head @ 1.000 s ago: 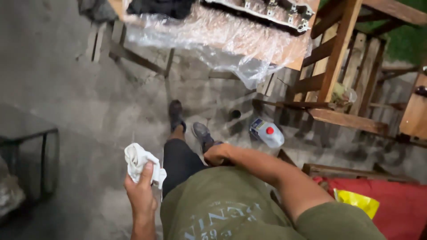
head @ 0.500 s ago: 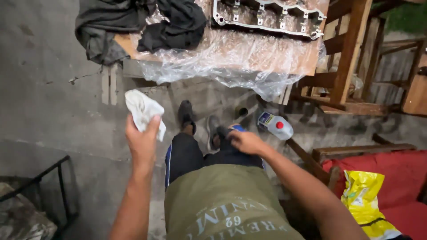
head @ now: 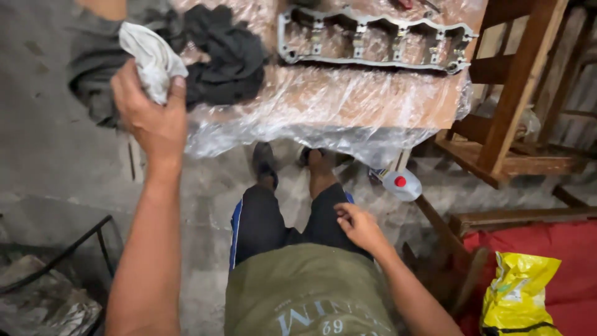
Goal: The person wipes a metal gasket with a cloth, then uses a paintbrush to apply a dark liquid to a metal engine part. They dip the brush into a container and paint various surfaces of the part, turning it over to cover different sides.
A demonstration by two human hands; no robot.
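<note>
Left hand [head: 149, 112], gripping a white rag [head: 149, 56], has risen to the plastic-covered worktop [head: 348, 106] near the metal engine casting [head: 373, 40]. Right hand [head: 357, 227] loose, empty, now on thigh.

The tabletop [head: 398, 102] is wooden, wrapped in clear crinkled plastic [head: 298, 118] that hangs over its near edge. On it lies a long grey metal casting [head: 373, 40] with a row of openings — set toward the far side — and, at the left end, a heap of dark cloth [head: 224, 56] spilling off the edge. Below, the concrete floor [head: 56, 155] carries a clear bottle [head: 401, 185] with a red cap, lying just under the tabletop's edge.
</note>
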